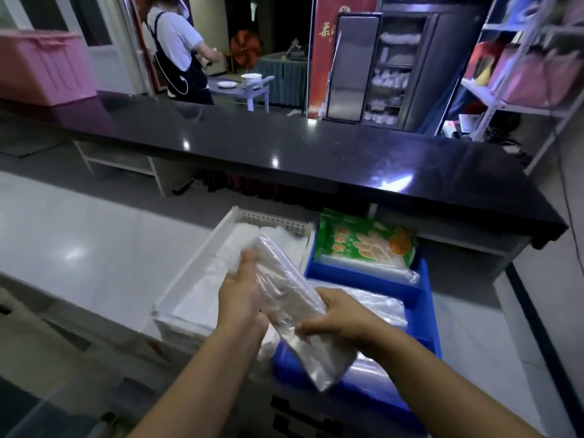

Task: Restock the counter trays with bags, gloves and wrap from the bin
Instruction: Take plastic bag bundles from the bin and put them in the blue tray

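A long clear pack of plastic bags (292, 298) is held tilted between both hands, above the gap between two trays. My left hand (241, 290) grips its upper left side. My right hand (335, 317) grips its lower right edge. Below on the left sits a white perforated tray (268, 218) with white folded bags inside. To the right stand blue trays (423, 314); the far one holds a green printed pack of gloves (363, 241), and the near one holds clear plastic packs (376, 303).
A black raised counter ledge (284, 147) runs across behind the trays. The trays rest on a pale work surface (79, 235). A pink bin (41, 67) stands at far left. A person (180, 52) stands beyond the counter. Shelving (521, 58) is at right.
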Action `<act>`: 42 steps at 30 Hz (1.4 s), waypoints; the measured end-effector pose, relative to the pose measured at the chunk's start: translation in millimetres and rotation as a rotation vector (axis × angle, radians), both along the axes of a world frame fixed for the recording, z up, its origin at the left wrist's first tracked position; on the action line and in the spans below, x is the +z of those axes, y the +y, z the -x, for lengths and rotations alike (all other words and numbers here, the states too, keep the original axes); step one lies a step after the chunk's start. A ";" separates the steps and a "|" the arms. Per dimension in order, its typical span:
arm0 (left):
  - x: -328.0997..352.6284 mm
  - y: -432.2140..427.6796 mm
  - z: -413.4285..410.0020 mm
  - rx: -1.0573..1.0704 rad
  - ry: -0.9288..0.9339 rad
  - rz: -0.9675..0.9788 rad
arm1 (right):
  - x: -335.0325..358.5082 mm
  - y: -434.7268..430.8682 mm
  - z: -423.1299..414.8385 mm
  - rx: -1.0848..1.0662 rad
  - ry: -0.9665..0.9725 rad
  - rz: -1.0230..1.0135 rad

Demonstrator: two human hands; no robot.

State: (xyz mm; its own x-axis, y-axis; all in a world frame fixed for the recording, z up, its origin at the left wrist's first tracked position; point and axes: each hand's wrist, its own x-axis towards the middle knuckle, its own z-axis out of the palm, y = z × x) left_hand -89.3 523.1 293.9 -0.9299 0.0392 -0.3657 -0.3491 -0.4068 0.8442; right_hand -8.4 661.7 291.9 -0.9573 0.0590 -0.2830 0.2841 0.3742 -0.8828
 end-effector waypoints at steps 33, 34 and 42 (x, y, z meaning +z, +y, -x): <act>-75.5 159.6 29.1 -1.228 0.953 1.503 | 4.1 201.2 -19.9 -0.497 0.045 -0.357; -74.0 154.3 24.1 -1.201 0.998 1.504 | 3.0 196.5 -12.7 -0.472 0.048 -0.473; -73.7 122.9 4.5 -1.228 1.182 1.466 | -41.1 164.6 23.8 -0.062 -0.031 -1.079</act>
